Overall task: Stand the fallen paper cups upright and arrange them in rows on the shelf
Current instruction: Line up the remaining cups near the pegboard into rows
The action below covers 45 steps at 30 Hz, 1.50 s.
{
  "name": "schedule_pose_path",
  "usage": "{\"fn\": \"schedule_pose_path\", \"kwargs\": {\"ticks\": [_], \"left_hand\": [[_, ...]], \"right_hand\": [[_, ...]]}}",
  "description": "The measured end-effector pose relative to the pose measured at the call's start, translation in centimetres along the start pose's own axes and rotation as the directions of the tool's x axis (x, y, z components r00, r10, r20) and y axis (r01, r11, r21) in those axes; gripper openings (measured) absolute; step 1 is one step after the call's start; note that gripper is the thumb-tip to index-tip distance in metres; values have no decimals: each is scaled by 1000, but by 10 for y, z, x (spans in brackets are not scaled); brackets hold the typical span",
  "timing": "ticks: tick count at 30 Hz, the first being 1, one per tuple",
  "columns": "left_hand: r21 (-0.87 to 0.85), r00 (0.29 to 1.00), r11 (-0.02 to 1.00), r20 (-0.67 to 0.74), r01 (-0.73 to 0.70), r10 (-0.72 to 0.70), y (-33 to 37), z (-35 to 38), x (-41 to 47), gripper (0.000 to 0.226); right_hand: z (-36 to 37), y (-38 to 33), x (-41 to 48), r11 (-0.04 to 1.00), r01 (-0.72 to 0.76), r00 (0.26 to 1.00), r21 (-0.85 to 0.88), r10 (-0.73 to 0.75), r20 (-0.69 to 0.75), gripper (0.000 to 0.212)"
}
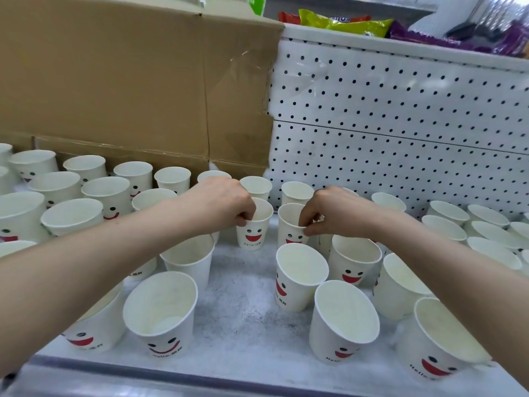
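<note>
Many white paper cups printed with a red smile stand upright on the white shelf. My left hand pinches the rim of one upright cup near the middle. Just to its right, my right hand pinches the rim of another upright cup. Both cups sit on the shelf surface. Rows of cups stand behind the hands, and bigger-looking cups stand close to the front edge. No cup visibly lies on its side.
A large brown cardboard box stands at the back left behind the cups. A white perforated back panel closes the right rear. Snack packets lie on the shelf above. A bare strip of shelf runs down the middle.
</note>
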<state>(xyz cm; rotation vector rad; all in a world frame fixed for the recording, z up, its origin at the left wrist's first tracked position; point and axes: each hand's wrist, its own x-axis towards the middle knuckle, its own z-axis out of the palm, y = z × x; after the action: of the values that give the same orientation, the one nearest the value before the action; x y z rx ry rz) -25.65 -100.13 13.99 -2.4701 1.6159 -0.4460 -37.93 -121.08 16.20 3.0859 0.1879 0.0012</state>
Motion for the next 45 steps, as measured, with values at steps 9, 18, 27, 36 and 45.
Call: {"fn": "schedule_pose_path", "kwargs": {"ticks": [9, 18, 27, 36, 45], "left_hand": [[-263, 983, 950, -107, -171, 148, 55, -48, -27, 28], [-115, 992, 988, 64, -104, 112, 101, -28, -36, 11], [35, 988, 997, 133, 75, -79, 76, -42, -68, 12], [-190, 993, 976, -11, 110, -114, 59, -33, -80, 25], [-213, 984, 965, -55, 156, -171, 50, -32, -84, 10]], "right_hand": [[-34, 13, -53, 992, -103, 989, 75, 110, -100, 8], [-12, 5, -88, 983, -154, 981, -95, 164, 103, 13], [-7, -35, -73, 996, -84, 996, 3, 84, -26, 5], [-13, -58, -63, 978, -119, 993, 170, 118, 16, 8], [3, -60, -55, 938, -319, 947, 136, 321, 12, 73]]}}
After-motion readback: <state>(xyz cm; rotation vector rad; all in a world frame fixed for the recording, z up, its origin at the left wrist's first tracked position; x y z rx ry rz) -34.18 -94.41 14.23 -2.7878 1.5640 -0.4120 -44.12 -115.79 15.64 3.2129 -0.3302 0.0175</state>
